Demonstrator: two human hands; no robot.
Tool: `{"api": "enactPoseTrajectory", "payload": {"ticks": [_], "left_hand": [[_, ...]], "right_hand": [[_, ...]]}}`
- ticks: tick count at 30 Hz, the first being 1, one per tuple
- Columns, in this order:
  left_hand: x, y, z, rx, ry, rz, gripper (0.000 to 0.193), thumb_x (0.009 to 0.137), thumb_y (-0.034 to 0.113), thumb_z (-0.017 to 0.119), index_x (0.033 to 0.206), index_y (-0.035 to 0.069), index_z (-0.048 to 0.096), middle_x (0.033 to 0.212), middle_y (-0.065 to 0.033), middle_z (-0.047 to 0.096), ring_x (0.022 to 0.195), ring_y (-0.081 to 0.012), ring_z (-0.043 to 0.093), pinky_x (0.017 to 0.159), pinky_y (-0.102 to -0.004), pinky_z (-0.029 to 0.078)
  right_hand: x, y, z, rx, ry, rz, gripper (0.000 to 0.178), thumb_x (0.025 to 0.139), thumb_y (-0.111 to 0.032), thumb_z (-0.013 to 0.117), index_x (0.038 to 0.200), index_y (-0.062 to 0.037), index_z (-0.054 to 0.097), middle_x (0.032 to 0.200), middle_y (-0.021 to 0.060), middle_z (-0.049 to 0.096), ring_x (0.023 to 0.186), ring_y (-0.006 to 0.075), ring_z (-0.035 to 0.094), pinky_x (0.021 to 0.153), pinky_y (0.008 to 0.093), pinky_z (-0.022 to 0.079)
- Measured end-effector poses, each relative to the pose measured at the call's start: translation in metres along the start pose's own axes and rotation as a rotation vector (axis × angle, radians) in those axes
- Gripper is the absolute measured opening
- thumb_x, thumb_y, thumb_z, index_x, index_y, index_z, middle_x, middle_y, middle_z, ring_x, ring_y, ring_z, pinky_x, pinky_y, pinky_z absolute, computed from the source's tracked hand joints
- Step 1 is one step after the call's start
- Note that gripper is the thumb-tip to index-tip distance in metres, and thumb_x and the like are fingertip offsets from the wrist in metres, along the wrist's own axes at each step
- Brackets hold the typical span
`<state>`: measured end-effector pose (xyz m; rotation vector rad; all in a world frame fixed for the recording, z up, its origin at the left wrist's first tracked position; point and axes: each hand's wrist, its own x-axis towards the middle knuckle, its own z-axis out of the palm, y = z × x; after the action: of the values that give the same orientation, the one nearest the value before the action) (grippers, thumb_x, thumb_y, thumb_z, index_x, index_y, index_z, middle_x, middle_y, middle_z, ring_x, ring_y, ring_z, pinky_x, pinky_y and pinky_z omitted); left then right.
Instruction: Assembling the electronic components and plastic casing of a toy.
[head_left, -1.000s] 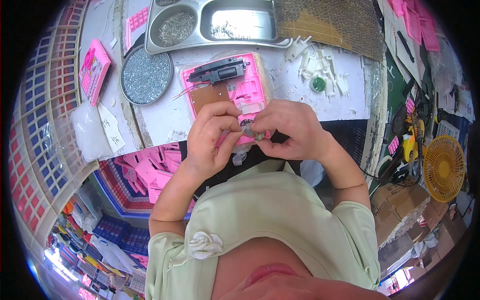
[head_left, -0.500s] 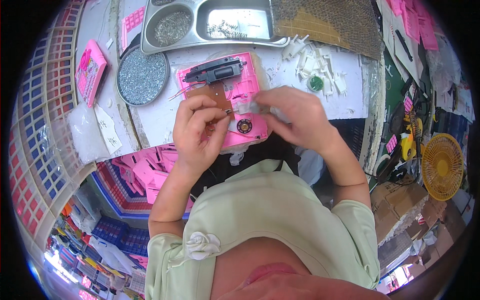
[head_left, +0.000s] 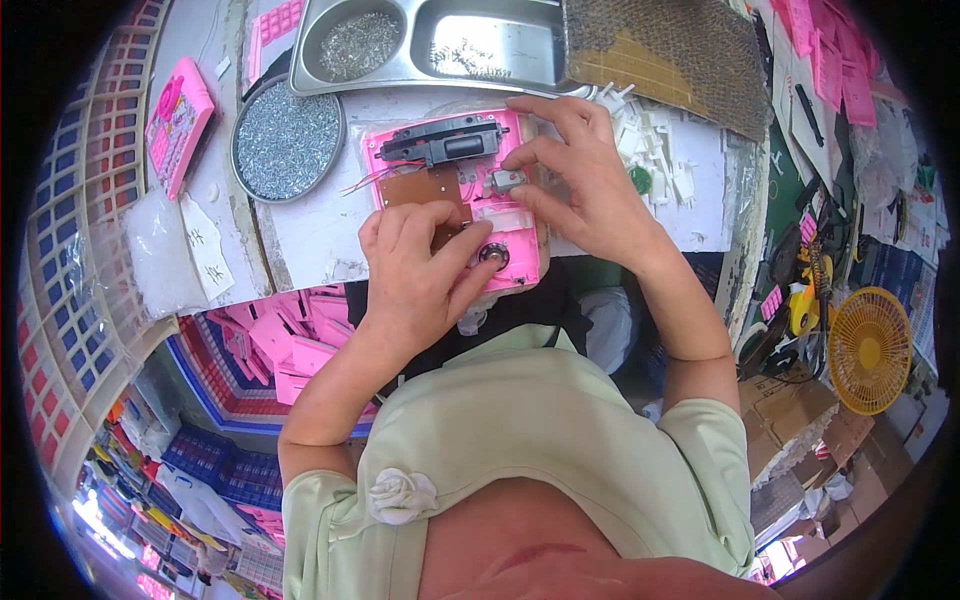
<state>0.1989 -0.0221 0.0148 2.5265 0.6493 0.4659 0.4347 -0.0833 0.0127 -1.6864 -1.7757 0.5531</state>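
Round tin [head_left: 288, 150] to the left, full of glinting, grainy metal bits. Left hand [head_left: 415, 265] curls over a flat brown board [head_left: 412, 188], thumb at a round black disc [head_left: 487, 251]; cannot tell whether it grips. Smooth pink plastic case [head_left: 522, 243] lies beneath both hands. Right hand [head_left: 590, 195] pinches a small boxy metal part [head_left: 505, 181]. Rightmost, jumbled white plastic pieces [head_left: 640, 140].

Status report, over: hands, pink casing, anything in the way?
Left hand low on pink casing, thumb at round black part. Right hand fingers at small silver motor, grip unclear. Left fingers partly cover brown board.
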Motion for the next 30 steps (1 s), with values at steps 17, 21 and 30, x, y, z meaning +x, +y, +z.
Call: {"api": "enactPoseTrajectory", "payload": {"ticks": [17, 21, 30], "left_hand": [[0.003, -0.051, -0.016, 0.14, 0.221, -0.172, 0.019, 0.083, 0.013, 0.077, 0.101, 0.01, 0.071, 0.086, -0.0032, 0.066, 0.082, -0.0222, 0.06, 0.084, -0.039, 0.036], [-0.002, -0.043, -0.017, 0.112, 0.275, -0.136, 0.011, 0.082, 0.009, 0.077, 0.091, 0.011, 0.071, 0.079, -0.0015, 0.064, 0.077, -0.0209, 0.059, 0.083, -0.0369, 0.035], [-0.004, -0.049, -0.008, 0.097, 0.358, -0.031, 0.021, 0.076, 0.009, 0.08, 0.092, 0.013, 0.067, 0.079, 0.001, 0.062, 0.075, -0.0192, 0.057, 0.079, -0.0388, 0.032]], "right_hand": [[0.011, -0.009, 0.001, -0.055, -0.042, 0.025, 0.024, 0.074, -0.011, 0.079, 0.095, -0.0057, 0.069, 0.141, 0.0148, 0.055, 0.126, 0.0438, 0.041, 0.109, 0.0513, 0.038], [0.015, -0.015, -0.005, -0.07, 0.06, -0.016, 0.027, 0.072, -0.013, 0.08, 0.095, -0.0073, 0.068, 0.137, 0.0131, 0.058, 0.122, 0.0417, 0.045, 0.108, 0.0508, 0.039], [0.054, -0.038, 0.039, -0.253, 0.142, -0.29, 0.018, 0.07, -0.015, 0.077, 0.088, -0.0122, 0.074, 0.13, 0.0065, 0.064, 0.124, 0.0368, 0.051, 0.1, 0.0479, 0.044]]}}
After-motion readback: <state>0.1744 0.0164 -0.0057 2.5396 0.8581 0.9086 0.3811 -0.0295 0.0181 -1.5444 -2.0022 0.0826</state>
